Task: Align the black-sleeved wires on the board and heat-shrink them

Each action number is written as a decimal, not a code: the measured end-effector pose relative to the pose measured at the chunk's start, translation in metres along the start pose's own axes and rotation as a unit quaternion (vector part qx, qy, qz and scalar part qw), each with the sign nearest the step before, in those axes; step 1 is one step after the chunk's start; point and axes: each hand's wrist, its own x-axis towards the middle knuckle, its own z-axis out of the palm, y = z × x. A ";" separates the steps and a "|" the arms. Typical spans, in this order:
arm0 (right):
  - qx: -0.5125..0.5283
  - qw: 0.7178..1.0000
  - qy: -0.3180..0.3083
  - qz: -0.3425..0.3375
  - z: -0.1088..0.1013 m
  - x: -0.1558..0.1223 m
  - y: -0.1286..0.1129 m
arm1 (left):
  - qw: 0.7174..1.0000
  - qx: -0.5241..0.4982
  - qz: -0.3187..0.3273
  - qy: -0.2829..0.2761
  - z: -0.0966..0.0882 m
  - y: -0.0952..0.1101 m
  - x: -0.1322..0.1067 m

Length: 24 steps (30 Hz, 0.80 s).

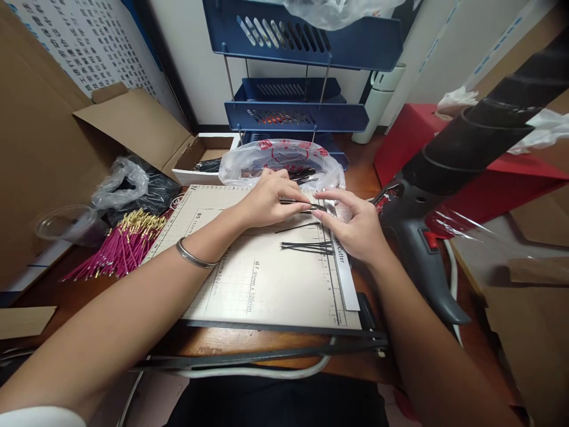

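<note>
Atop beige gridded cutting board: thin black strip, twelve o'clock.
Left hand: fingers pinching it.
Right hand: fingers pinching its other end.

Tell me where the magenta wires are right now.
Head view, left side: the magenta wires lie heaped beside the cutting board, in front of the black bag and next to the clear cup.

white wall | blue tiered tray rack | wooden desk | cardboard boxes
</note>
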 end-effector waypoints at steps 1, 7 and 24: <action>-0.003 1.000 0.000 0.003 0.000 0.000 -0.001 | 1.000 0.000 0.002 -0.001 0.000 0.000 0.000; -0.015 1.000 0.025 -0.006 0.000 0.000 -0.003 | 0.996 -0.082 -0.005 0.021 0.002 0.001 0.003; 0.032 0.999 -0.021 0.027 -0.005 -0.003 -0.017 | 0.934 -0.345 -0.091 0.001 -0.007 0.002 0.006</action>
